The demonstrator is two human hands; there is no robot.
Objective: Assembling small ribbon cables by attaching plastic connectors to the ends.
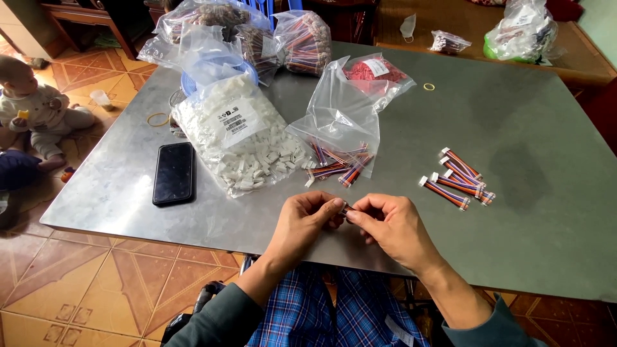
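My left hand [307, 222] and my right hand [389, 226] meet at the near edge of the grey metal table [514, 128]. Their fingertips pinch one small wire piece with a connector [346, 209] between them; most of it is hidden by the fingers. Just beyond the hands, an open clear bag [340, 119] spills loose striped wire harnesses [337, 166]. To the left of it lies a clear bag of small white plastic connectors [241, 138]. At the right, several finished striped harnesses with white ends [457, 180] lie side by side.
A black phone [174, 173] lies face up at the left. Bags of wire parts [302, 42] and a bag of red pieces [376, 71] sit at the back, with rubber bands [429, 86] nearby. A small child [32, 106] sits on the tiled floor at far left.
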